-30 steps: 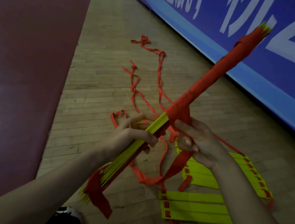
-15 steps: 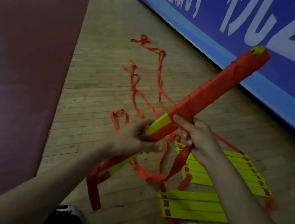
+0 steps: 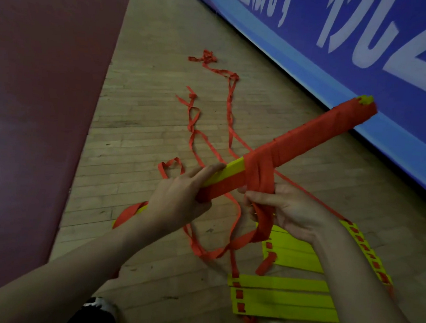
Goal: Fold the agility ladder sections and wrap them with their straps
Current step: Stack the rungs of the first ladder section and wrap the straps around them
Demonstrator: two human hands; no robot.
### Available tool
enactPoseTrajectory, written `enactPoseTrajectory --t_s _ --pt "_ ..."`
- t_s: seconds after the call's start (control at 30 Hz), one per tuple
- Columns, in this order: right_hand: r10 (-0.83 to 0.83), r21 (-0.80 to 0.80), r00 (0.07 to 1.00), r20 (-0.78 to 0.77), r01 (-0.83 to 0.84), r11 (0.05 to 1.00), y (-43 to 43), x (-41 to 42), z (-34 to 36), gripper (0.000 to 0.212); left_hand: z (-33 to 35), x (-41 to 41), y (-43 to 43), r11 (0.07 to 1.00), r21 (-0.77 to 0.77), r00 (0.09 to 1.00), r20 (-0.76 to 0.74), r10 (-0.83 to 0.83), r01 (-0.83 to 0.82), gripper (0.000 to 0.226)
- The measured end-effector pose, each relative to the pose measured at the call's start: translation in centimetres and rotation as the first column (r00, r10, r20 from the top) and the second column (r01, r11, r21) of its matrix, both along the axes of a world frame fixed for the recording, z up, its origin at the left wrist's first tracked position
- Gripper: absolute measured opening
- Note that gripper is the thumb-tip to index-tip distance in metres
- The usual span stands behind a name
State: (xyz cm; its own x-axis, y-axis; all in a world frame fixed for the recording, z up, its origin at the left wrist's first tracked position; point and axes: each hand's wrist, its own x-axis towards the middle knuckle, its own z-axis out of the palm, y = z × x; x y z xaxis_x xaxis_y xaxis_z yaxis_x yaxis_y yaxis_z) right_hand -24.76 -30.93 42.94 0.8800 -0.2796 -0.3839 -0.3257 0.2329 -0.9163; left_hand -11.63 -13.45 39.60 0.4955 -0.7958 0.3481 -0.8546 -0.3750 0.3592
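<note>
Since a second ago you have lowered the far end of the bundle (image 3: 312,136), so it now slants less steeply up toward the right, and a fresh turn of strap (image 3: 262,176) crosses its middle.

Your left fingers (image 3: 207,170) lie along the bare yellow face. Your left hand (image 3: 177,202) is clasped around the bundle just left of the wrapped part and holds it off the ground. Your right fingers (image 3: 255,197) pinch the red strap where it comes down off the bundle, and your right hand (image 3: 292,209) sits just beneath the bundle.

Red wrapping covers the bundle from its middle to the far tip, where yellow ends poke out. Below your right hand the strap hangs in a loop, then trails away across the wooden floor (image 3: 145,129) in loose twists.

More yellow rungs (image 3: 282,296) lie flat on the floor near your shoes (image 3: 101,303), threaded with red. A blue banner (image 3: 370,59) runs along the right, and maroon flooring (image 3: 32,94) lies to the left.
</note>
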Motion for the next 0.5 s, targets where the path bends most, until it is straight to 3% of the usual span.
enactPoseTrajectory --t_s 0.1,0.2,0.37,0.5 --pt "-0.002 -0.055 1.000 0.006 0.002 0.998 0.3 0.1 0.0 0.013 0.8 0.1 0.1 0.997 -0.070 0.992 -0.127 0.022 -0.032 0.074" --pt "-0.041 -0.136 0.997 0.071 0.050 0.989 0.6 0.2 0.4 0.013 1.8 0.0 0.2 0.981 -0.191 0.932 -0.359 -0.050 -0.021 0.069" --pt "-0.075 -0.159 0.977 0.202 0.108 0.981 1.1 0.4 1.2 0.019 2.6 -0.4 0.0 0.964 -0.260 0.650 -0.742 -0.162 -0.057 0.061" --pt "-0.097 -0.130 0.967 0.235 0.130 0.983 1.0 0.4 1.1 0.028 2.2 0.2 0.1 0.927 -0.375 0.395 -0.848 -0.353 0.022 0.058"
